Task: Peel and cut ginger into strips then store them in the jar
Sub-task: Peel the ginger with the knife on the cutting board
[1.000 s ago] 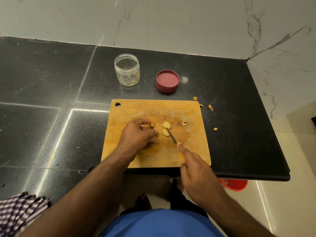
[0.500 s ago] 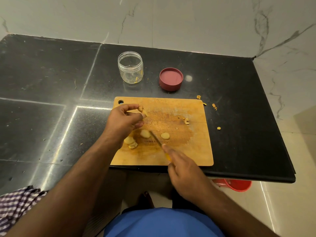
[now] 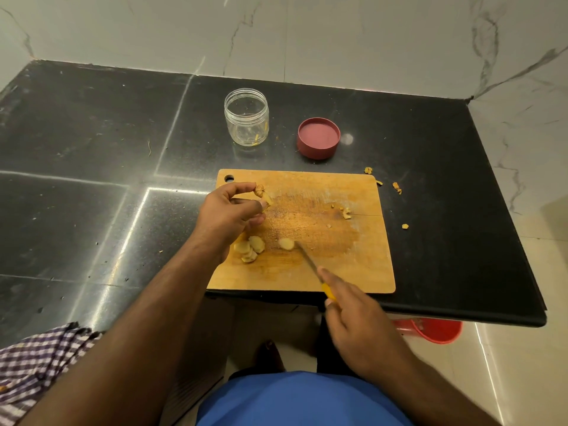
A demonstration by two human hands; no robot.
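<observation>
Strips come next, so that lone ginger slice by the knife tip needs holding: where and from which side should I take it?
Pinch the lone slice across its rounded edges from above, coming from its left, since it lies flat on the cutting board with the knife blade at its right.

My one camera sits on my head, looking forward and steeply down over my own chest. The cutting board (image 3: 307, 229) lies near, just below centre; the black counter (image 3: 107, 155) spreads toward 9 and 12 o'clock, the marble wall (image 3: 307, 35) fills 12 o'clock. My forearms enter from 6 and 7 o'clock. Wide lens, bowed edges. No second view.
</observation>
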